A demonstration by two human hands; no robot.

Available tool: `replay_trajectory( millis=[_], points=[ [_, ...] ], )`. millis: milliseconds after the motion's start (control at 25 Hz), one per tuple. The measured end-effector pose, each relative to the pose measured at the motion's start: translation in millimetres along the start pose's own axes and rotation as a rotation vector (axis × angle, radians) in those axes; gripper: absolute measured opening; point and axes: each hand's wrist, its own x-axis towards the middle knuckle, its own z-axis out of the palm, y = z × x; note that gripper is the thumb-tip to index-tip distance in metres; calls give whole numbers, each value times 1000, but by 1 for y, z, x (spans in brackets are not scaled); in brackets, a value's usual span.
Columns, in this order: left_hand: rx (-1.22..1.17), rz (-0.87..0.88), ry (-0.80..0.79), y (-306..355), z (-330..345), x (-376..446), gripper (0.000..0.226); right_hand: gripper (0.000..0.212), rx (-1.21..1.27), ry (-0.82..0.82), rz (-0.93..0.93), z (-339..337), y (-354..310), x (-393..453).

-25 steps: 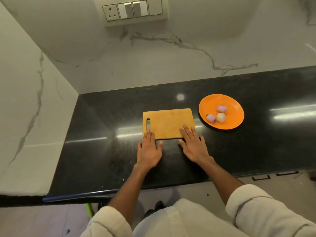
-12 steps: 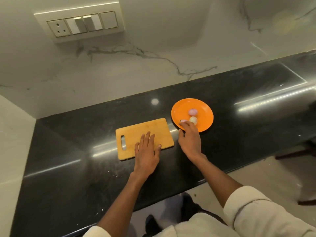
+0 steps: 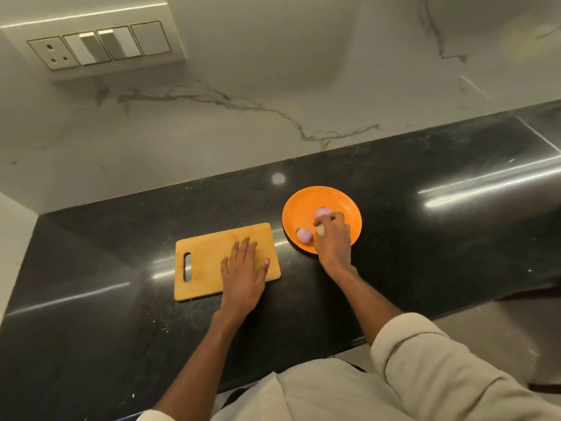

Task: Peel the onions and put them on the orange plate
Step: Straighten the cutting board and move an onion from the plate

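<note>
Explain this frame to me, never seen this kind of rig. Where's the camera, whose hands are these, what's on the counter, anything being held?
There is no machine here: a person wears one wide-angle camera on the head, looking down at their own two bare hands. The surface is a black counter against a marble wall. On it lie a wooden cutting board and an orange plate with three small onions. The left hand rests flat on the board, holding nothing. The right hand reaches into the plate, its fingers curled round the pale onion. Two purple onions lie beside it, one partly hidden.
</note>
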Motion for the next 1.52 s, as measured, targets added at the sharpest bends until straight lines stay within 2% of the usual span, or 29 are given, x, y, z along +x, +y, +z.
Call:
replay_trajectory(
  millis=[160, 280, 360, 520, 640, 760, 880, 1040, 1160, 1240, 1360, 1440, 1520],
  points=[
    [8, -168, 150, -36, -10, -10, 58, 45, 210, 124, 67, 4, -7, -2],
    [83, -274, 167, -77, -22, -23, 60, 45, 342, 269, 73, 11, -36, -18],
    [104, -253, 131, -95, -30, -32, 62, 42, 380, 223, -5, 27, -63, -31],
    [73, -186, 104, -111, -40, -42, 62, 44, 462, -61, -203, 77, -135, -68],
    [-141, -147, 154, -131, -46, -52, 63, 49, 443, -196, -237, 106, -166, -86],
    [-295, -129, 193, -154, -49, -55, 64, 52, 402, -244, -213, 119, -170, -85],
    [-312, -126, 206, -165, -48, -54, 64, 52, 333, -256, -222, 127, -169, -87],
    [-360, -130, 199, -162, -47, -53, 65, 63, 275, -257, -246, 129, -163, -84],
    [-362, -147, 236, -158, -50, -59, 61, 61, 266, -275, -326, 116, -151, -80],
    [-276, -112, 333, -150, -56, -55, 55, 54, 228, -217, -392, 101, -137, -76],
    [-176, 60, 428, -121, -64, -36, 46, 42, 179, 30, -382, 75, -113, -66],
    [-100, 186, 326, -87, -58, -17, 48, 39, 114, 157, -275, 57, -96, -55],
    [-56, 233, 178, -48, -39, -2, 55, 38, 34, 185, -169, 42, -81, -47]
  ],
)
